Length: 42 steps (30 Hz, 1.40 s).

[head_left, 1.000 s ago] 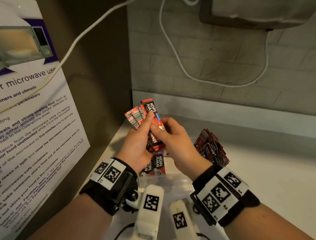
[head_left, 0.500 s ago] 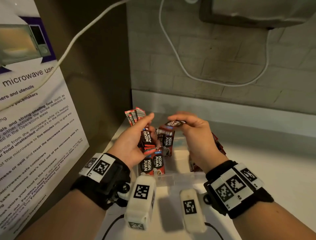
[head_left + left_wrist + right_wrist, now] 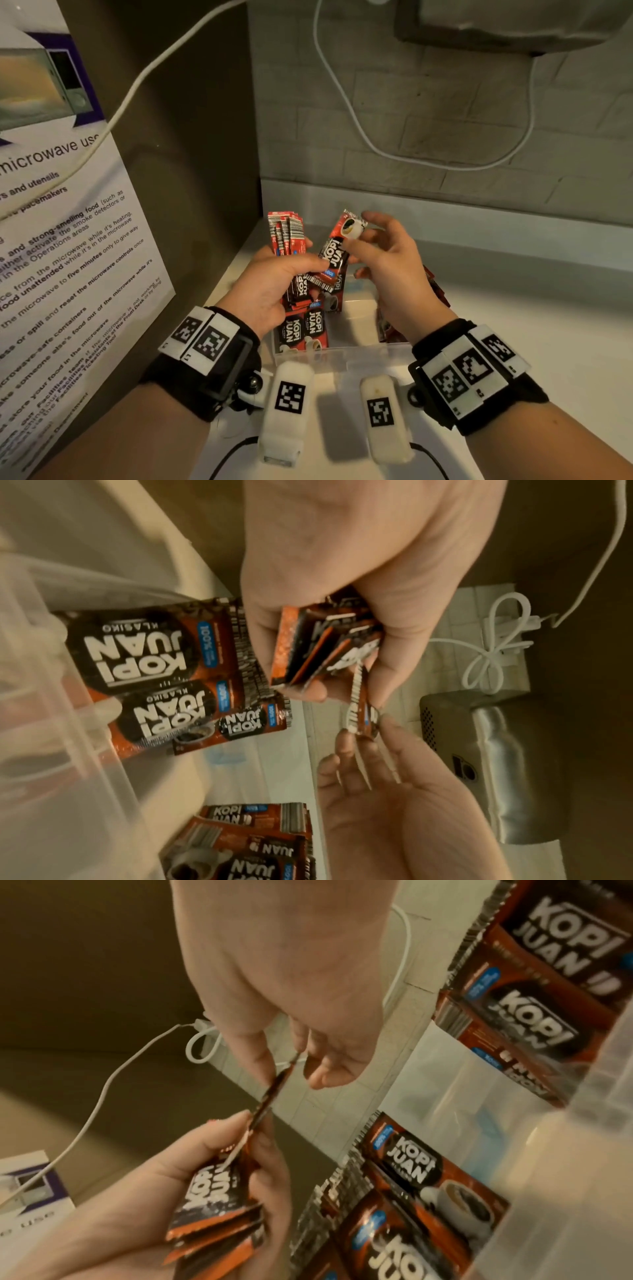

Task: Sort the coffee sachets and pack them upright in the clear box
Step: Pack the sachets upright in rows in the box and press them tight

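Observation:
My left hand (image 3: pixel 284 270) grips a fanned stack of red-and-black Kopi Juan sachets (image 3: pixel 286 233) above the clear box (image 3: pixel 346 353). Between thumb and fingers, my right hand (image 3: pixel 373 246) pinches the top of a single sachet (image 3: pixel 334 253); its lower end meets my left thumb beside the stack. The left wrist view shows the stack (image 3: pixel 322 647) edge-on and the single sachet (image 3: pixel 359 715) hanging below it. Several sachets (image 3: pixel 303 330) stand upright at the box's left end. A loose pile of sachets (image 3: pixel 435 287) lies behind my right hand, mostly hidden.
A brown side wall carrying a microwave notice (image 3: pixel 68 240) closes off the left. A white cable (image 3: pixel 346 102) loops over the brick back wall, and a grey appliance (image 3: pixel 513 24) hangs at the top right. White counter (image 3: pixel 531 325) stretches to the right of the box.
My right hand left the stack, dipped toward the box and pile, and has now come back up holding one sachet against the left hand's stack. The left hand has lowered a little.

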Motion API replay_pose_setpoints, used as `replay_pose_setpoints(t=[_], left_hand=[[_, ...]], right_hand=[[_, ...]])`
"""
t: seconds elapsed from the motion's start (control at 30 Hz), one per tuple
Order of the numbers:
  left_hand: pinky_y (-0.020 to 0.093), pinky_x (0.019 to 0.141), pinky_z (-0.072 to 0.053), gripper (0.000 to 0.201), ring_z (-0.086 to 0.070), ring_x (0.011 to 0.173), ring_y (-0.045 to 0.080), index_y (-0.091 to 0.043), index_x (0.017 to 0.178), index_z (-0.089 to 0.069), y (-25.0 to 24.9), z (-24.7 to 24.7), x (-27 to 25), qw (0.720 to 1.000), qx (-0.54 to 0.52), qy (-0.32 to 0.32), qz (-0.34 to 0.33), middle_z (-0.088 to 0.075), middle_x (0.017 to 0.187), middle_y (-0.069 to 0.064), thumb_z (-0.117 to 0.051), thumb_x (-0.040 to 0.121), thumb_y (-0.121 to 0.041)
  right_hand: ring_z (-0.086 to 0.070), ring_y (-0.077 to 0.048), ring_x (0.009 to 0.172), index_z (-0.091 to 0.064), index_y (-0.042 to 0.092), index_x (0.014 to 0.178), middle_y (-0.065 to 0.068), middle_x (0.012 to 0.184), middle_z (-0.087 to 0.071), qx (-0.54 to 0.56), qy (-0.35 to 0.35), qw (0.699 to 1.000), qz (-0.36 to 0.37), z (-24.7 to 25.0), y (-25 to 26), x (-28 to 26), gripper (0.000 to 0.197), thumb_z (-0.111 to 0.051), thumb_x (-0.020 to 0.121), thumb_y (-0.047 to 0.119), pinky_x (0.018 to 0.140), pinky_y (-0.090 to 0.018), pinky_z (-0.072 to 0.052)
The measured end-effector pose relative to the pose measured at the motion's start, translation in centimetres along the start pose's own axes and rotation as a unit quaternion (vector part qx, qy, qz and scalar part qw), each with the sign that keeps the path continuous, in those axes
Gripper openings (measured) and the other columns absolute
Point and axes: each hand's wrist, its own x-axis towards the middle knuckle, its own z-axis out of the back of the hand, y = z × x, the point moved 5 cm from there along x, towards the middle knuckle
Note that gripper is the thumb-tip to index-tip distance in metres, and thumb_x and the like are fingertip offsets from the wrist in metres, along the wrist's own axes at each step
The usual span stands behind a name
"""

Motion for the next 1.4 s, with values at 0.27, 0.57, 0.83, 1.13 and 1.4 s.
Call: replay_pose_setpoints(t=[0.27, 0.57, 0.83, 1.13, 1.4], left_hand=[[0.03, 0.057, -0.055, 0.029, -0.069, 0.062, 0.018, -0.013, 0.091, -0.062, -0.8, 0.3, -0.1, 0.997, 0.075, 0.01, -0.014, -0.069, 0.073, 0.005, -0.069, 0.075, 0.011], [0.053, 0.061, -0.054, 0.032, -0.071, 0.088, 0.019, -0.022, 0.107, -0.058, -2.2, 2.7, 0.2, 0.992, -0.099, -0.066, 0.039, -0.068, 0.091, -0.001, -0.071, 0.081, -0.037], [0.018, 0.04, -0.041, 0.032, -0.061, 0.064, 0.013, -0.016, 0.079, -0.059, -2.1, 2.9, -0.5, 0.986, -0.135, -0.063, 0.079, -0.062, 0.072, -0.002, -0.079, 0.059, -0.03], [0.023, 0.046, -0.044, 0.024, -0.059, 0.075, 0.018, -0.02, 0.101, -0.058, -2.0, 2.8, -0.8, 0.985, -0.154, -0.051, 0.061, -0.065, 0.086, 0.003, -0.053, 0.087, -0.001], [0.026, 0.047, -0.047, 0.037, -0.063, 0.073, 0.019, -0.019, 0.11, -0.06, -0.4, 1.5, -1.2, 0.989, -0.13, -0.015, 0.067, -0.067, 0.091, 0.005, -0.052, 0.085, 0.006]], right_hand=[[-0.048, -0.018, 0.116, -0.065, 0.037, 0.114, 0.014, 0.114, -0.057, -0.531, 0.193, 0.811, 0.156, -1.3, 1.4, 0.1, 0.033, -0.068, 0.084, 0.022, 0.1, -0.044, -0.038], [-0.069, -0.022, 0.077, -0.064, 0.009, 0.081, -0.008, 0.083, -0.071, -0.281, 0.012, 0.959, -0.027, 1.5, -1.4, 0.8, 0.01, -0.066, 0.084, 0.001, 0.067, -0.036, -0.057], [-0.07, -0.027, 0.076, -0.064, 0.014, 0.069, -0.009, 0.08, -0.07, -0.294, -0.033, 0.942, -0.158, 1.6, -6.8, 1.0, 0.02, -0.064, 0.085, 0.002, 0.068, -0.048, -0.06], [-0.069, -0.027, 0.078, -0.059, 0.015, 0.069, -0.011, 0.08, -0.069, -0.327, -0.021, 0.931, -0.161, 1.0, -8.1, 2.0, 0.025, -0.063, 0.083, -0.005, 0.073, -0.044, -0.06], [-0.067, -0.028, 0.078, -0.051, 0.016, 0.068, -0.009, 0.08, -0.067, -0.31, -0.032, 0.943, -0.12, 0.5, -8.3, 1.8, 0.028, -0.063, 0.079, -0.007, 0.076, -0.048, -0.057]])
